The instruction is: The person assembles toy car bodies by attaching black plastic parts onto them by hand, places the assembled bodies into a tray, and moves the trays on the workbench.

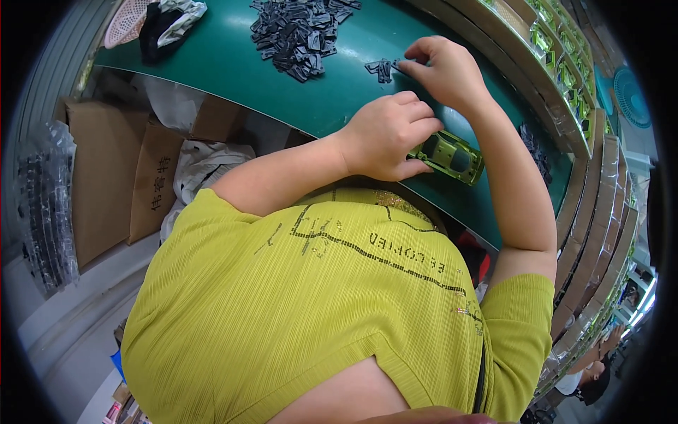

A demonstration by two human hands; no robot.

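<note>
My left hand (pixel 392 134) is closed round one end of a shiny green toy car body (pixel 452 157) near the table's front edge. The car's dark window area faces up, and my fingers cover its left end. Farther off, my right hand (pixel 448 71) has thumb and forefinger together at a small black plastic part (pixel 397 64). Several loose black parts (pixel 381 69) lie just left of those fingertips on the green tabletop (pixel 219 49).
A large heap of black plastic parts (pixel 300 35) covers the table's far middle. More dark parts (pixel 537 152) lie beyond my right forearm. Stacked cardboard trays (pixel 579 212) with green car bodies line the right side. Cardboard boxes (pixel 106 177) stand at left; a pink basket (pixel 127 21) sits far left.
</note>
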